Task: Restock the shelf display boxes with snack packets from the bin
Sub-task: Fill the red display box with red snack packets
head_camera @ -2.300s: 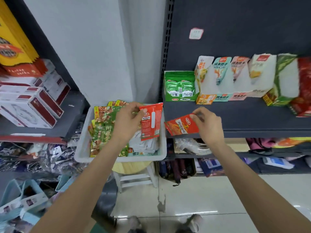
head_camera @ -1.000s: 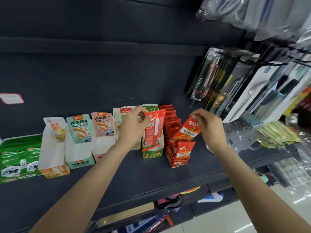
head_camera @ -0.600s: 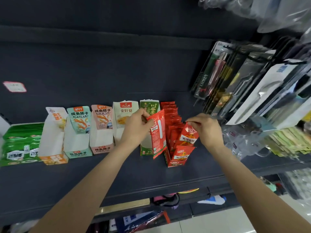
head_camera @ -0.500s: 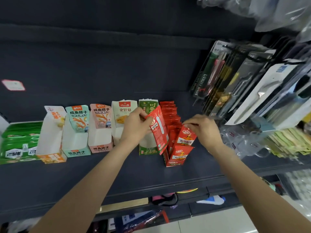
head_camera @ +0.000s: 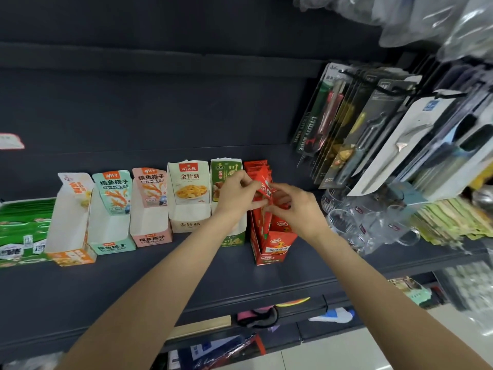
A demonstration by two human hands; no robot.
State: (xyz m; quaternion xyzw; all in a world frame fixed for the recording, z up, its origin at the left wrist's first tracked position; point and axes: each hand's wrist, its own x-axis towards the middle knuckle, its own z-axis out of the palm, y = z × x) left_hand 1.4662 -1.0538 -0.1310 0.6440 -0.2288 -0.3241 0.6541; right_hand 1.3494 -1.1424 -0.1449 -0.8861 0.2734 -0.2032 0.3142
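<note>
Both hands, left and right, curled, pinching one red packet above red box, packets upright inside; neighbouring boxes leftward mostly hollow.

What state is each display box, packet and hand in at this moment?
Red box: upright, holding red packets.
Red packet: held above the red box by both hands.
Left hand: grips the packet.
Right hand: pinches the packet.
Cream box: upright, looks empty.
Pink box: upright, looks empty.
Teal box: upright, looks empty.
Green box: upright, partly hidden by the left hand.
</note>
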